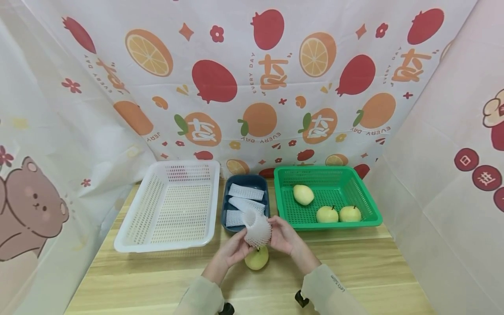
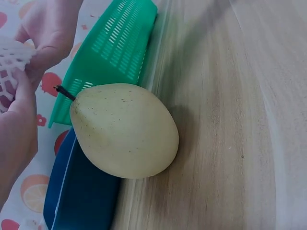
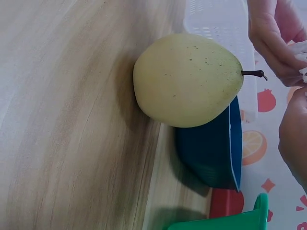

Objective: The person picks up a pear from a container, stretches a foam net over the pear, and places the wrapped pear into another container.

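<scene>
Between both hands is a white foam fruit net, its round mouth spread wide. My left hand pinches its left edge, while my right hand pinches the right edge. Just below the net, a yellow pear stands on the wooden table with its stem up. Both wrist views show this pear close up, with neither hand touching it. Only part of the net shows in the left wrist view. At the right wrist view's edge, the net is mostly cut off.
Behind the hands, a dark blue tray holds several flattened foam nets. A white plastic basket stands at left. Three pears, one of them a pear lying tilted, are in the green basket at right. A fruit-print cloth hangs behind.
</scene>
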Tool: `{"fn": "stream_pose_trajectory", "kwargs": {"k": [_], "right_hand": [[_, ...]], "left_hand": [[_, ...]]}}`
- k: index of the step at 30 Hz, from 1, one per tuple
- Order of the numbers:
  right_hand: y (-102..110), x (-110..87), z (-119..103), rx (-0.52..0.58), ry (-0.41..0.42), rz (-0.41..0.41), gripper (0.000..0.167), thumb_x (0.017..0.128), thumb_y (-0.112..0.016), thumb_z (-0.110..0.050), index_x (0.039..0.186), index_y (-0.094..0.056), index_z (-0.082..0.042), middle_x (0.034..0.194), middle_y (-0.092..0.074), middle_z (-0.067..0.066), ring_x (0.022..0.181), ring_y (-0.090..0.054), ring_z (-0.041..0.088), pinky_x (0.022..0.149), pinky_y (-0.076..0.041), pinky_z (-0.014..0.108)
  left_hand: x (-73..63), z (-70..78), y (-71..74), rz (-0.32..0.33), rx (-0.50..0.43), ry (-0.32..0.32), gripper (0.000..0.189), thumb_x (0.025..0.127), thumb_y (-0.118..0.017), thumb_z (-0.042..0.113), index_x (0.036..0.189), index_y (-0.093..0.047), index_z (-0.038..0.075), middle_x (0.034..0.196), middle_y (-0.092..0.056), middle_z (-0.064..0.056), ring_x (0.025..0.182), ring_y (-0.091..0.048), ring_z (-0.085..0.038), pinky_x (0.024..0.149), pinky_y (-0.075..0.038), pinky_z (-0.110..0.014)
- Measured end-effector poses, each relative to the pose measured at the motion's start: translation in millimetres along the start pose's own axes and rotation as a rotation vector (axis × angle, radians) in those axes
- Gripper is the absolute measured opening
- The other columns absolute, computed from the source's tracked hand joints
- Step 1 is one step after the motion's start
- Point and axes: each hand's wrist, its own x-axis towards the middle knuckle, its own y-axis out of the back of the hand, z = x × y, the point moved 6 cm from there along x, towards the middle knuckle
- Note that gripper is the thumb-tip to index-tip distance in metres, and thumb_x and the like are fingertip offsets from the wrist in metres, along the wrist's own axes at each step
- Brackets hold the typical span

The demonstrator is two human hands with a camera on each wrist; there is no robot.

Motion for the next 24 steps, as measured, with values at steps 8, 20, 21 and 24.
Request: {"fn": "stream_pose_trajectory", "kwargs": {"k": [8, 20, 21, 24], "right_hand": [[0.0, -2.2, 6.0, -0.06, -0.067, 0.07, 0.038, 0.099, -0.03, -0.038, 0.111, -0.05, -0.008, 0.099, -0.061, 0.003, 0.091, -0.058, 0.013, 0.076, -0.048, 0.024], [35.0, -9.3, 26.0, -0.52, 0.143, 0.668, 0.035, 0.088, -0.06, -0.034, 0.098, -0.066, 0.0, 0.086, -0.063, 0.004, 0.078, -0.057, 0.013, 0.067, -0.049, 0.026], [35.7, -10.7, 27.1, -0.589, 0.159, 0.697, 0.039, 0.086, -0.061, -0.037, 0.097, -0.066, 0.001, 0.086, -0.063, 0.005, 0.078, -0.057, 0.013, 0.067, -0.048, 0.027], [33.8, -14.0, 27.3, -0.773, 0.267, 0.728, 0.04, 0.086, -0.061, -0.041, 0.086, -0.066, -0.002, 0.081, -0.061, 0.004, 0.073, -0.054, 0.014, 0.062, -0.046, 0.028]], "left_hand": [[3.0, 5.7, 5.3, 0.055, -0.101, -0.107, 0.037, 0.103, -0.019, 0.018, 0.102, -0.055, 0.013, 0.102, -0.064, 0.002, 0.097, -0.057, -0.009, 0.089, -0.041, -0.022], [2.0, -8.4, 27.1, 0.401, 0.394, -0.163, 0.027, 0.1, -0.038, 0.023, 0.095, -0.059, 0.005, 0.077, -0.057, 0.003, 0.065, -0.053, -0.004, 0.056, -0.044, -0.016], [0.8, -8.5, 28.6, 0.438, 0.462, -0.178, 0.028, 0.1, -0.039, 0.023, 0.096, -0.058, 0.003, 0.075, -0.055, 0.003, 0.064, -0.051, -0.005, 0.056, -0.044, -0.019], [-3.9, -8.0, 33.5, 0.561, 0.675, -0.23, 0.03, 0.099, -0.041, 0.021, 0.093, -0.058, -0.003, 0.071, -0.051, 0.002, 0.061, -0.045, -0.006, 0.054, -0.04, -0.02]]}}
